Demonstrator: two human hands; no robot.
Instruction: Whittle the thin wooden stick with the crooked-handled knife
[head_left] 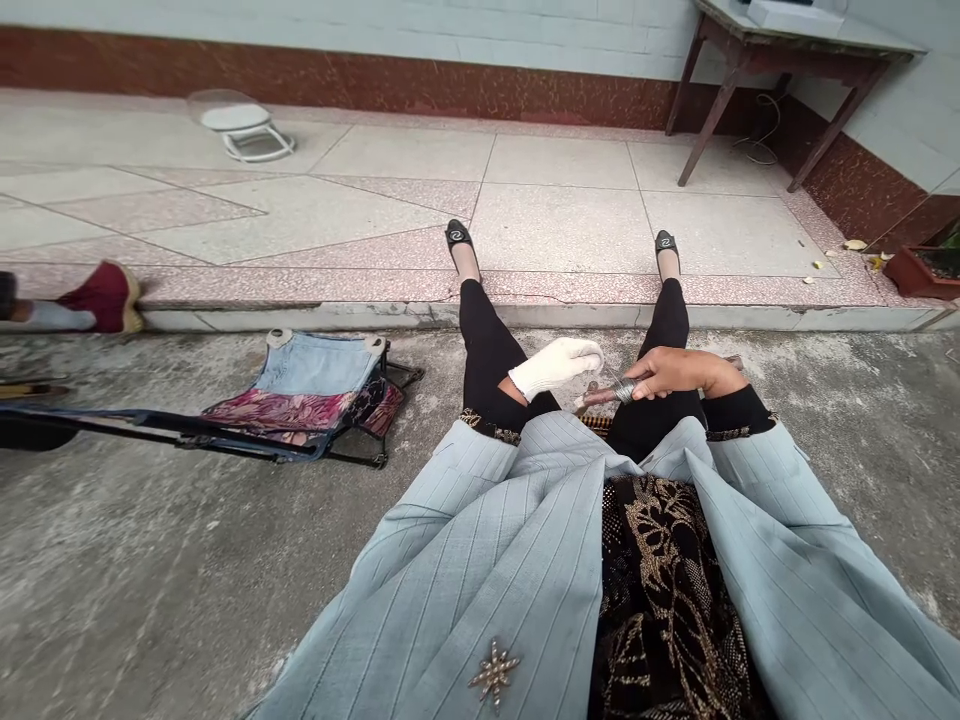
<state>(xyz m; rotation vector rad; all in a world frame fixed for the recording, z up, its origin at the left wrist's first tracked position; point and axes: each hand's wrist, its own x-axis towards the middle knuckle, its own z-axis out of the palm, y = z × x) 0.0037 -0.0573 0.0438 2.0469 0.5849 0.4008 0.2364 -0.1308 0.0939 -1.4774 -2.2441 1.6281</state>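
Note:
In the head view, my right hand (677,370) is wrapped round a brown wooden stick (598,397) held over my lap. Thin grey wire (624,389) is wound in a coil about the stick, right beside my right fingertips. My left hand (553,365) wears a white knitted glove, and its fingers are pinched together just left of the coil. A fine strand of the wire runs from the coil up to those fingertips. The stick's far end shows past my right wrist.
A folding chair (313,362) with denim and floral fabric stands at my left. Beyond it is another person's red shoe (105,297). My feet rest on a raised tiled step (559,230). A white stool (238,118), wooden table (832,40) and planter (926,270) are farther off.

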